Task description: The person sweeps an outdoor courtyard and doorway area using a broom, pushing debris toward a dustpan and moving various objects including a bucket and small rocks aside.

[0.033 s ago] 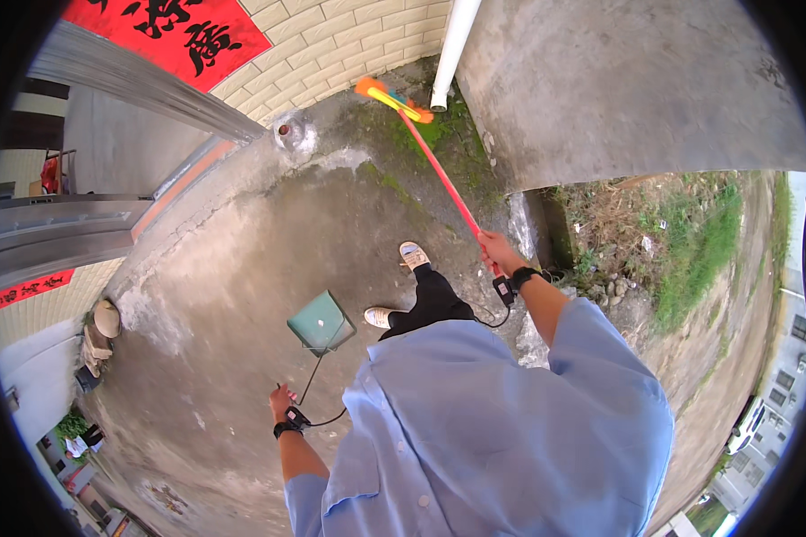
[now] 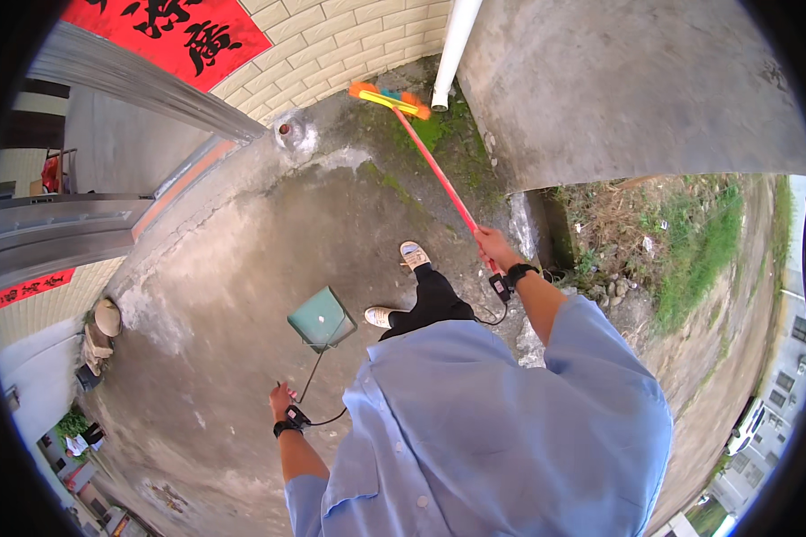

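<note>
On bare concrete (image 2: 233,242): a dustpan (image 2: 321,320) at left, a broom (image 2: 389,100) at right

The left hand (image 2: 282,400) hangs low and out to the side, closed around the dustpan's thin dark handle (image 2: 310,377), the green pan just ahead. The right hand (image 2: 495,248) is held forward, clamped on the broom's red pole (image 2: 435,170), which slants ahead and left. Pale shoes (image 2: 414,256) stand between pan and pole. Beyond, the orange bristles (image 2: 364,90) lie just beside a white drainpipe (image 2: 455,54), which stands in the way on their right. Behind rises a brick wall (image 2: 358,40).
</note>
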Demonstrator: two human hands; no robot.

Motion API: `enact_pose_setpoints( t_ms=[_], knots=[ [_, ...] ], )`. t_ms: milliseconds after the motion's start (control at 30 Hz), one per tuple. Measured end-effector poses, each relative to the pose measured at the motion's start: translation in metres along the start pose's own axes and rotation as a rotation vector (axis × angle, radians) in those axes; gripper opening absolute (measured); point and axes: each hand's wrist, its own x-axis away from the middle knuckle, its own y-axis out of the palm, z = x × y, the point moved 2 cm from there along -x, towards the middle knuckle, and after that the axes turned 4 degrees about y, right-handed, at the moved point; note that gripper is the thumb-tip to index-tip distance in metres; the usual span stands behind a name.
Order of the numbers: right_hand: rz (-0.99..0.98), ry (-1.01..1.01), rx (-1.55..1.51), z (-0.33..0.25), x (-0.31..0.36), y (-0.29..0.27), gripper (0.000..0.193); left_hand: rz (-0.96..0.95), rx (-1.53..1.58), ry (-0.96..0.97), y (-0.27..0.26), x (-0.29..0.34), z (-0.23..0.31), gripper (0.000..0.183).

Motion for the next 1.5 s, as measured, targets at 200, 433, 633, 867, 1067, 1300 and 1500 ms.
enact_pose_setpoints(
  t_ms=[200,433,633,867,1067,1300,1500],
  knots=[
    [-0.005,-0.048,0.137,-0.019,0.010,-0.014,0.038,-0.046,-0.016,0.060,0.030,0.003,0.037,0.032],
    [0.108,-0.176,0.475,-0.017,0.086,-0.023,0.039,-0.083,0.012,0.176,0.045,-0.001,0.058,0.031],
    [0.357,-0.878,0.689,-0.033,-0.023,-0.039,0.034,-0.113,0.044,0.227,0.054,-0.014,0.055,0.030],
    [0.111,0.063,-0.012,-0.083,-0.039,0.005,0.030,-0.157,-0.024,0.227,0.058,-0.012,0.059,0.031],
    [0.020,0.008,0.022,-0.037,0.024,0.009,0.038,-0.078,0.034,0.189,0.039,-0.007,0.030,0.032],
    [0.108,-0.063,-0.133,-0.043,-0.018,0.046,0.026,-0.114,-0.115,0.155,0.051,0.016,0.041,0.038],
    [-0.143,0.128,-0.436,-0.049,-0.008,0.064,0.031,-0.058,-0.074,0.079,0.044,0.028,0.032,0.033]
  ],
)
